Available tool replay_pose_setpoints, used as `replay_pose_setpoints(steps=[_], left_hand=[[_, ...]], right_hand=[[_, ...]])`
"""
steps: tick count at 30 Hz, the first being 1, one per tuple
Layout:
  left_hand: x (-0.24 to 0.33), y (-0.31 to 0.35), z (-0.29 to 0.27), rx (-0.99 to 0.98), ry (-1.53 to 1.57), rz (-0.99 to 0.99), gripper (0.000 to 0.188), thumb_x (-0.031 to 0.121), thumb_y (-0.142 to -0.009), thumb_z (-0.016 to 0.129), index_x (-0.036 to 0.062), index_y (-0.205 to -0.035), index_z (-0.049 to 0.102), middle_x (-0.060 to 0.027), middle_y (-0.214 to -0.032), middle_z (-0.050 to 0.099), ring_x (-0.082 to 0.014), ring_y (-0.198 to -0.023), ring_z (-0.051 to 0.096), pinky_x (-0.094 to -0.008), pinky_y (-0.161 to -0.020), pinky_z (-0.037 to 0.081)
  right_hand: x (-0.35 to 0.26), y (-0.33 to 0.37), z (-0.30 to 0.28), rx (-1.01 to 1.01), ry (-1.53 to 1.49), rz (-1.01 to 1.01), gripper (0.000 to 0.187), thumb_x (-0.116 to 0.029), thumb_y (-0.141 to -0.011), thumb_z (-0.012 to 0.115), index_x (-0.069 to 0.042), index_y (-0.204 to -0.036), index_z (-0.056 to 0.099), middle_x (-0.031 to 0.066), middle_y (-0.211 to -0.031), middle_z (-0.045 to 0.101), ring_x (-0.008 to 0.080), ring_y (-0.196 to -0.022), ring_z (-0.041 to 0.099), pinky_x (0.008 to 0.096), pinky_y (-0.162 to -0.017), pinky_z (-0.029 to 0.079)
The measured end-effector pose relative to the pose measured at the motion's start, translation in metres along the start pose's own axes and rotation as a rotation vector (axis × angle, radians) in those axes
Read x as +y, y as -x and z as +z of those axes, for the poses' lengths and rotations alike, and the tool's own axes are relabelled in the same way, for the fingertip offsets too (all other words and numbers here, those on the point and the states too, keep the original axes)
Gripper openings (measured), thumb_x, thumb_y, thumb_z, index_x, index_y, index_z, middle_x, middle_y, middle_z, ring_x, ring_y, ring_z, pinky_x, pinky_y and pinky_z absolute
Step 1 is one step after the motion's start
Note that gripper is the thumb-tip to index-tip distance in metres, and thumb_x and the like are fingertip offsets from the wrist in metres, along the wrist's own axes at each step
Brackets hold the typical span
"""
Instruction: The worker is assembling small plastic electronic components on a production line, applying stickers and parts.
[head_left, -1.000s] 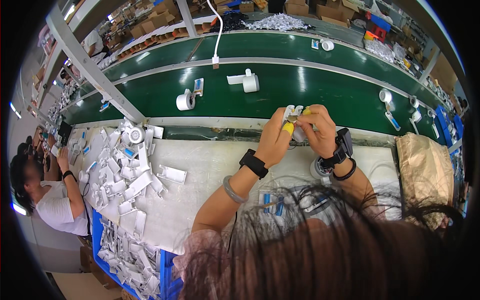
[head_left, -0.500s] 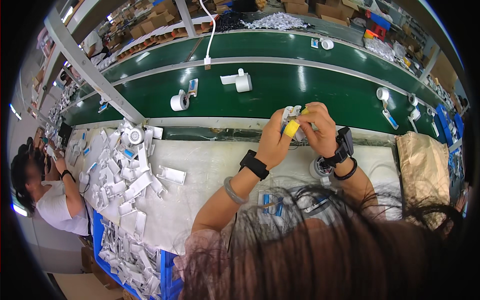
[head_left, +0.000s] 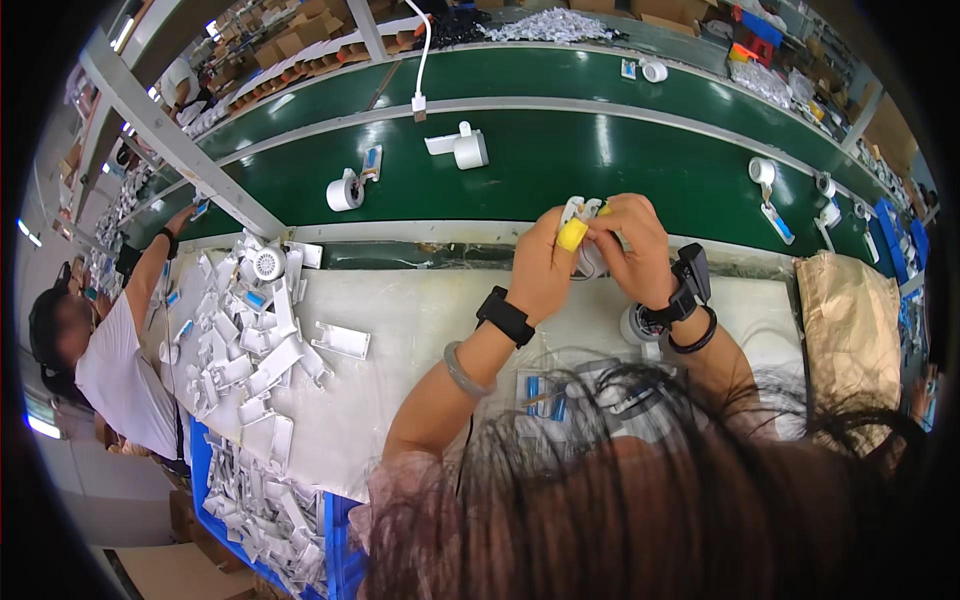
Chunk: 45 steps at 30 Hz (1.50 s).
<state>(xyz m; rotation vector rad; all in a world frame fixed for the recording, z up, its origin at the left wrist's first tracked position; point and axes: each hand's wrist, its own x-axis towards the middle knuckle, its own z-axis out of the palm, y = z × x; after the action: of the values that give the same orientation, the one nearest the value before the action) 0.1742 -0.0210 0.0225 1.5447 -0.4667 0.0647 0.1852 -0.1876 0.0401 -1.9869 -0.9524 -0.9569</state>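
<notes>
Gripping a small white plastic part (head_left: 580, 215), both hands.

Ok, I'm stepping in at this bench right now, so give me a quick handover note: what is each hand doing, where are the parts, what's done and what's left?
Left hand: raised over the bench edge, pinching a small white plastic part, a yellow cover on one fingertip.
Right hand: gripping the same part from the other side.
Parts: pile of white plastic pieces on the white bench to the left, more in the blue bin below; small pieces lie by the forearms. White assemblies ride the green conveyor.
Done: one part picked up and in hand.
Left: the part is not yet on the belt; the pile remains.
</notes>
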Motion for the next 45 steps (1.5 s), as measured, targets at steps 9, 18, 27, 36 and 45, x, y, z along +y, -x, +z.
replay_pose_setpoints(steps=[9, 18, 27, 36, 45], left_hand=[[-0.027, -0.018, -0.007, 0.257, -0.389, 0.195, 0.049, 0.007, -0.094, 0.047, 0.0, -0.14, 0.032, -0.0159, -0.124, 0.044, -0.0239, -0.1, 0.05, -0.0323, -0.087, 0.043], [-0.023, -0.015, -0.015, 0.209, -0.261, 0.107, 0.047, -0.001, -0.084, 0.055, 0.0027, -0.129, 0.043, -0.0147, -0.129, 0.037, -0.0228, -0.107, 0.051, -0.025, -0.067, 0.05], [-0.025, -0.018, -0.009, 0.179, -0.262, 0.11, 0.038, 0.0, -0.084, 0.058, 0.0072, -0.121, 0.054, -0.012, -0.13, 0.039, -0.022, -0.113, 0.05, -0.0269, -0.076, 0.05], [-0.012, -0.023, -0.022, 0.083, 0.208, -0.188, 0.031, 0.02, -0.095, 0.052, 0.0039, -0.121, 0.054, -0.0089, -0.116, 0.059, -0.0157, -0.102, 0.058, -0.028, -0.079, 0.049], [-0.026, -0.012, -0.009, 0.054, -0.363, 0.373, 0.059, 0.01, -0.081, 0.065, 0.0014, -0.133, 0.038, -0.0198, -0.135, 0.041, -0.0347, -0.123, 0.04, -0.0407, -0.104, 0.032]], right_hand=[[0.05, -0.002, -0.011, 0.071, 0.294, 0.189, 0.029, 0.003, -0.08, 0.064, -0.001, -0.108, 0.059, 0.0179, -0.112, 0.058, 0.0351, -0.105, 0.056, 0.0381, -0.09, 0.045], [-0.015, -0.018, -0.044, -0.806, -0.377, 0.268, 0.027, -0.021, -0.083, 0.069, -0.002, -0.102, 0.063, 0.0114, -0.093, 0.064, 0.0312, -0.086, 0.061, 0.0375, -0.078, 0.047], [-0.076, 0.029, 0.001, -1.296, -0.146, -0.112, 0.036, -0.041, -0.08, 0.068, -0.011, -0.1, 0.062, 0.0053, -0.084, 0.06, 0.0283, -0.083, 0.06, 0.0383, -0.073, 0.045], [-0.016, -0.001, -0.013, -0.679, -0.959, 0.786, 0.008, -0.005, -0.088, 0.058, -0.001, -0.095, 0.059, 0.0039, -0.084, 0.063, 0.0138, -0.08, 0.061, 0.0251, -0.076, 0.047], [0.016, -0.001, -0.011, 0.16, -1.085, 0.975, 0.009, -0.011, -0.093, 0.057, -0.004, -0.089, 0.059, 0.0, -0.068, 0.056, 0.0113, -0.065, 0.057, 0.0249, -0.069, 0.047]])
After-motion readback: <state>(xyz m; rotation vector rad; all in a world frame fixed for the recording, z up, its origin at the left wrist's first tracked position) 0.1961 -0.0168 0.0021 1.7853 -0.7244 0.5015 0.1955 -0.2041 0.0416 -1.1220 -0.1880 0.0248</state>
